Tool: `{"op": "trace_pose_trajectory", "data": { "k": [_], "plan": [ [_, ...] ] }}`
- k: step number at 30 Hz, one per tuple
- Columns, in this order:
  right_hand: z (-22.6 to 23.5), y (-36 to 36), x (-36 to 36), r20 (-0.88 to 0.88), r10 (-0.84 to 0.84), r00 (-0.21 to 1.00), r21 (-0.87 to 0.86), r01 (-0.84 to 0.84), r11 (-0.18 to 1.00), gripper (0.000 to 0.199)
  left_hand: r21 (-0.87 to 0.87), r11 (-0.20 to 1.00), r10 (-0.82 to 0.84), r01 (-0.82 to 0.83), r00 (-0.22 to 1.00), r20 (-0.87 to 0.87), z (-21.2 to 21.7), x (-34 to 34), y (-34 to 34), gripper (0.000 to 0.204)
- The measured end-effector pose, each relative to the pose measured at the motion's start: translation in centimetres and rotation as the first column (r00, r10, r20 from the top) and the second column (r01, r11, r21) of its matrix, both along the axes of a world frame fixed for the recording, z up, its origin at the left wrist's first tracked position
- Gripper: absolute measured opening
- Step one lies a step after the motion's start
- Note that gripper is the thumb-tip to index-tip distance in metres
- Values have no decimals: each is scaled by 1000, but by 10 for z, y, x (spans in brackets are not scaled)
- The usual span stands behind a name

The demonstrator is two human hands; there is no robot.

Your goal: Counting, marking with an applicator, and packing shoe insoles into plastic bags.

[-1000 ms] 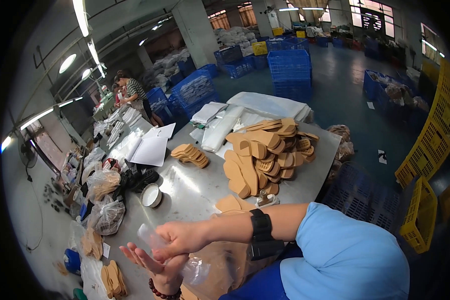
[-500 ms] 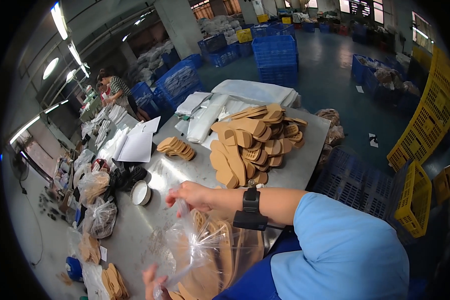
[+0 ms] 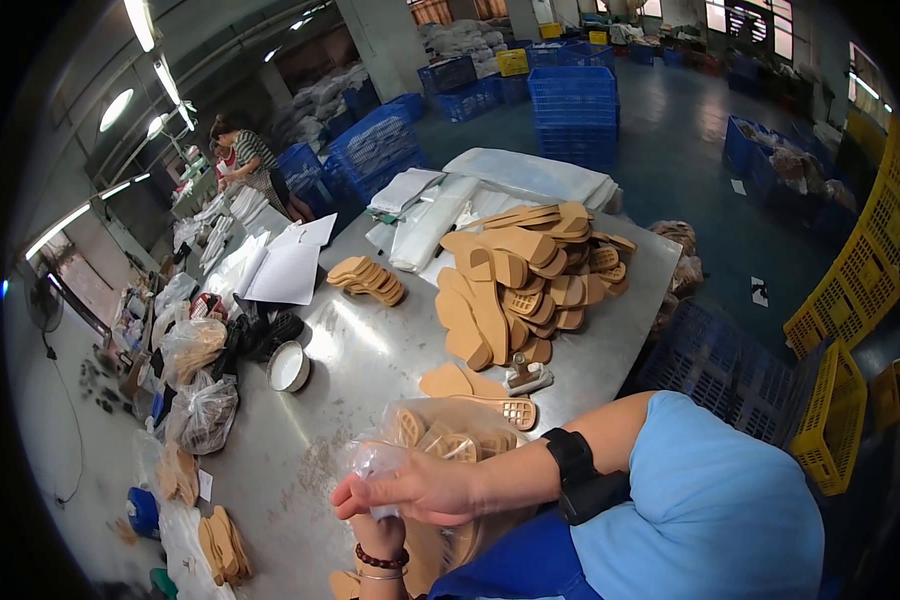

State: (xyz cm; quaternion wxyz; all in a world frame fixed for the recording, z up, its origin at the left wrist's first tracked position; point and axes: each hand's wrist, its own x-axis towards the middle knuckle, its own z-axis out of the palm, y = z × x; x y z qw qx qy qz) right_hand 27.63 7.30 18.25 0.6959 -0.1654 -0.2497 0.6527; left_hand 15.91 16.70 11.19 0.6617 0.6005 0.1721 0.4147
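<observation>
A clear plastic bag (image 3: 420, 415) full of tan shoe soles stands at the table's near edge, in front of me. My right hand (image 3: 422, 488) is closed round the gathered top of this bag. Just below and behind it, my left hand (image 3: 378, 525) is pressed against the same bunched plastic, its fingers largely covered by the right hand. Loose tan soles (image 3: 480, 395) lie right behind the bag, beside a metal clip (image 3: 522, 370). A large heap of shoe soles (image 3: 515, 285) sits farther back.
A small stack of soles (image 3: 367, 278) and a white bowl (image 3: 289, 367) stand on the metal table (image 3: 355, 385). Plastic sheets (image 3: 530, 175) lie at its far end, an open notebook (image 3: 285, 270) at left. Crates (image 3: 715, 360) stand on the right; people (image 3: 255, 165) work far left.
My hands were apart, stretching the bag's top between them. Now they have come together at its neck, the right hand moving nearer to me. The view has shifted, showing loose soles behind the bag.
</observation>
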Motion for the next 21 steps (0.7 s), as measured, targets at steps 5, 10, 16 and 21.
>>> {"op": "trace_pose_trajectory", "data": {
  "k": [5, 10, 16, 21],
  "plan": [
    [-41, -13, 35, 138, 201, 970, -171, -177, 969, 30, -393, 886, -214, 245, 969, 124, 37, -15, -10, 41],
    [-29, -1, 60, 593, 336, 732, -390, -104, 915, 31, -93, 933, -361, 348, 894, -265, 32, -40, 17, 51],
    [-48, 16, 33, 789, -543, -287, 526, -141, 839, 50, 832, 193, 435, 520, 715, -548, 75, -70, 34, 66],
    [-59, 49, 17, 748, -474, -464, 430, -204, 879, 23, 630, 770, 460, 102, 596, -658, 50, -82, 16, 72]
  ]
}}
